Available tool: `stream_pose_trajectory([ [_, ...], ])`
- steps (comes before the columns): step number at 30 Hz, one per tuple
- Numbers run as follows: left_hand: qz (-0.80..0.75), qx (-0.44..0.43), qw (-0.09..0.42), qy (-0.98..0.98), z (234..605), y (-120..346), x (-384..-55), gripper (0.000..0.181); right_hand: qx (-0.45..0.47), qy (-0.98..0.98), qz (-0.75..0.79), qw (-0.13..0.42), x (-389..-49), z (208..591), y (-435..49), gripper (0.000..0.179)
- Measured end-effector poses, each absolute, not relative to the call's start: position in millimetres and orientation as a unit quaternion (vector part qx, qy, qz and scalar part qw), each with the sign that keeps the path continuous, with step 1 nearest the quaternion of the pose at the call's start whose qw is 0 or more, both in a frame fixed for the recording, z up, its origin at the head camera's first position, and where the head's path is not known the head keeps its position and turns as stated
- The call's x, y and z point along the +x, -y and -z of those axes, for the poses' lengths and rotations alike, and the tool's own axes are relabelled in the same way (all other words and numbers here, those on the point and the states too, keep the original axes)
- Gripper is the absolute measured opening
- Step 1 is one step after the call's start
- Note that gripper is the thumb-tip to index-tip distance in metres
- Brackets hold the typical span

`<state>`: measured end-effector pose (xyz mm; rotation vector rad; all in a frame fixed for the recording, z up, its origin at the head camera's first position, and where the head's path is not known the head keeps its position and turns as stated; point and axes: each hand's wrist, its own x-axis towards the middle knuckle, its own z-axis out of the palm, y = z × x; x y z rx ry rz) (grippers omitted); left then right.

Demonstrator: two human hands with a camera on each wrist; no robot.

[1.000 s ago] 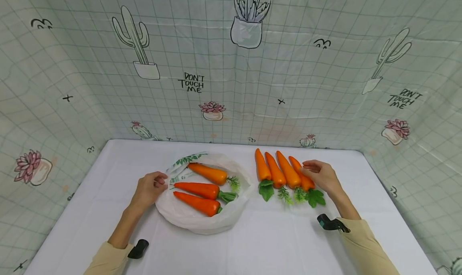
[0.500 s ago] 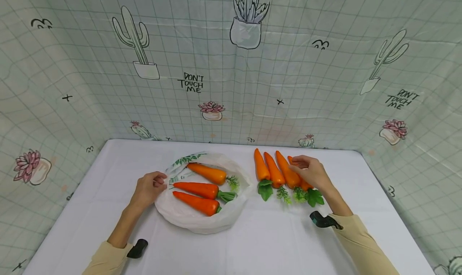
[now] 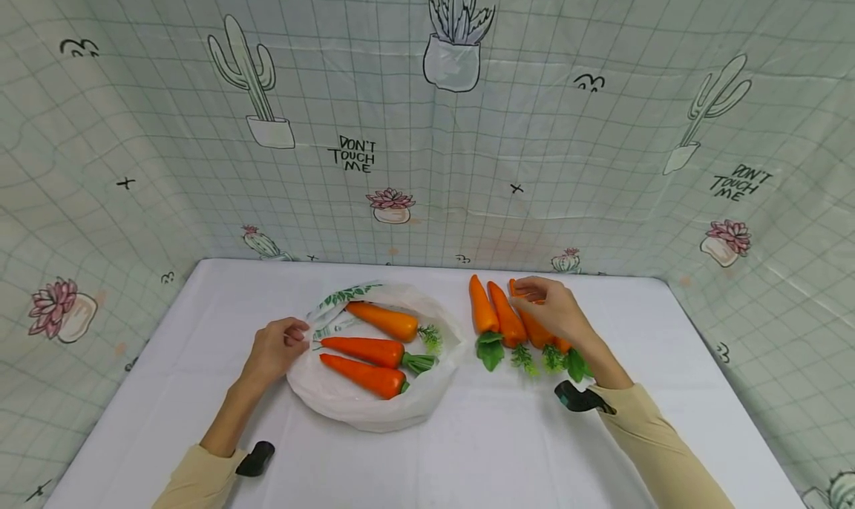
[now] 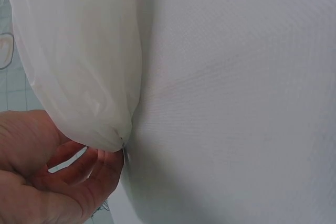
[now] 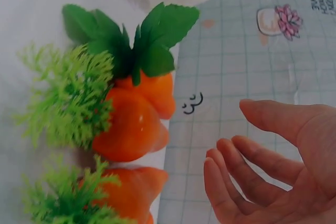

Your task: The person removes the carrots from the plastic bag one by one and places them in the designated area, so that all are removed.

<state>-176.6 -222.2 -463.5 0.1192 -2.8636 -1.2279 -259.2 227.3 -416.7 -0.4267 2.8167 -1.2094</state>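
A white plastic bag (image 3: 374,418) with green leaf print lies with its mouth spread wide. Three carrots rest in it: a lighter orange carrot (image 3: 386,322) at the back and two redder ones in front. My left hand (image 3: 272,353) pinches the bag's left rim; in the left wrist view its fingers (image 4: 107,174) curl at the gathered plastic. To the right, several carrots lie in a row, tips toward the wall, among them a leftmost carrot (image 3: 483,307). Over the right part of that row hovers my right hand (image 3: 556,310), fingers loosely bent, with nothing held in the right wrist view.
A white-covered table (image 3: 454,457) bears everything. Behind it and at both sides hangs a gridded cloth (image 3: 467,160) with cactus drawings. Green leafy tops (image 3: 490,352) of the row point toward the front. Black wrist cameras (image 3: 256,458) sit at both sleeves.
My right hand has moved left along the row, from the rightmost carrot to over its neighbour. My left hand and the bag have stayed in place.
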Motion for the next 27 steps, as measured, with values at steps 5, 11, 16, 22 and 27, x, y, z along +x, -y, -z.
stream_pose_trajectory([
  [5, 0.386, 0.035, 0.017, 0.921, 462, 222, -177, 0.021, -0.157, -0.901, 0.403, 0.027, -261, 415, -214, 0.037],
  [11, 0.379, 0.033, 0.027, 0.924, 460, 220, -178, 0.02, -0.175, -0.892, 0.416, 0.034, -261, 416, -199, 0.036],
  [16, 0.369, 0.033, 0.036, 0.928, 458, 218, -179, 0.021, -0.208, -0.875, 0.435, 0.036, -259, 414, -184, 0.034],
  [22, 0.359, 0.032, 0.045, 0.932, 453, 215, -183, 0.021, -0.214, -0.876, 0.431, 0.038, -258, 412, -166, 0.034],
  [27, 0.35, 0.034, 0.05, 0.935, 450, 214, -187, 0.022, -0.225, -0.868, 0.44, 0.05, -257, 411, -151, 0.034],
])
